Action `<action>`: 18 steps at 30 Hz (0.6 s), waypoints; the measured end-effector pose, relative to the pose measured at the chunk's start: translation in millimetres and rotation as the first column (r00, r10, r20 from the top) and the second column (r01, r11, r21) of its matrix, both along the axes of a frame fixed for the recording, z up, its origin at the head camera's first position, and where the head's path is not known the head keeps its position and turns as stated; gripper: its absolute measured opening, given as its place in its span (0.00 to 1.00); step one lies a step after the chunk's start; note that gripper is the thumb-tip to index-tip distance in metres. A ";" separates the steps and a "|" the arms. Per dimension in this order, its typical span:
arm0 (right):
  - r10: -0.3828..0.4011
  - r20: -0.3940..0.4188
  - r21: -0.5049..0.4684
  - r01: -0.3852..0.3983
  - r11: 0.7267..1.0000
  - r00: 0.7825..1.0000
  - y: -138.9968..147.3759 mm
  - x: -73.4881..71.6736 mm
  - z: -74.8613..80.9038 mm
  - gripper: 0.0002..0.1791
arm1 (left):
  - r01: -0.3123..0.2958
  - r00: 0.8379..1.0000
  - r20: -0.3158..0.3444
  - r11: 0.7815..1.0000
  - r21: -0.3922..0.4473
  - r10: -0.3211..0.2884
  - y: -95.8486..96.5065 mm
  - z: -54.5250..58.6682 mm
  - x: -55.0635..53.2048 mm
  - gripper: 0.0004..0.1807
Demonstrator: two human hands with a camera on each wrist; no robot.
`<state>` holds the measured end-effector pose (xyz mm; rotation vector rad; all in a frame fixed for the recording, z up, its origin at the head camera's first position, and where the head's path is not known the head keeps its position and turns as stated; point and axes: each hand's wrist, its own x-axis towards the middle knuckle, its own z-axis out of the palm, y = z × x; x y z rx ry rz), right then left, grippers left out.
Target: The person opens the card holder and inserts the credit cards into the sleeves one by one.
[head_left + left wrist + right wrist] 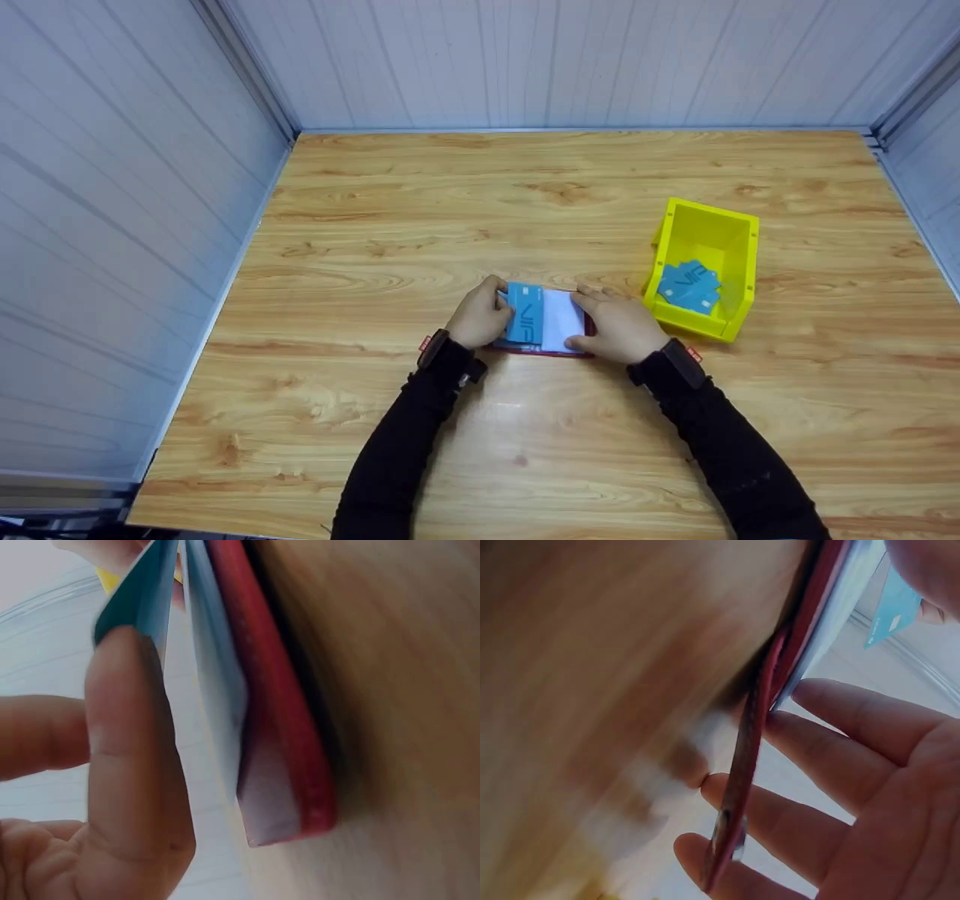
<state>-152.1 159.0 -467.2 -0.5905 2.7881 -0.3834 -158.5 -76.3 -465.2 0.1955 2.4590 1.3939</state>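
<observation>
My left hand (478,315) pinches a blue card (526,315) marked "VIP" by its left edge. In the left wrist view, the thumb lies against the card, which stands tilted away from a pale sleeve (214,667). Beneath is an opened red card wallet (590,328), lying on the table with its whitish inside page (561,322) showing. My right hand (619,326) rests on the wallet's right side, fingers extended. The right wrist view shows the wallet's red strap (744,757) with a metal snap, sticking out across these fingers.
A yellow bin (709,214) stands right of the wallet, near my right hand, with several blue cards (686,289) inside. The wood-grain table (450,195) is bordered by pale panel walls (517,67) at the back and sides.
</observation>
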 end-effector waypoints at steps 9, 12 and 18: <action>0.001 0.017 -0.004 -0.001 1.000 1.000 0.7 -0.5 -0.8 0.47 | 0.000 1.000 0.021 1.000 -0.022 0.000 1.9 -2.2 -0.2 0.16; 0.005 0.016 -0.012 -0.005 1.000 1.000 0.8 -0.8 -0.9 0.48 | 0.001 1.000 0.026 1.000 -0.021 0.000 3.1 -2.4 -0.1 0.16; 0.011 0.016 -0.017 -0.011 1.000 1.000 2.1 -2.3 -1.3 0.49 | 0.012 0.999 0.032 1.000 -0.025 -0.011 4.8 -2.3 -0.4 0.16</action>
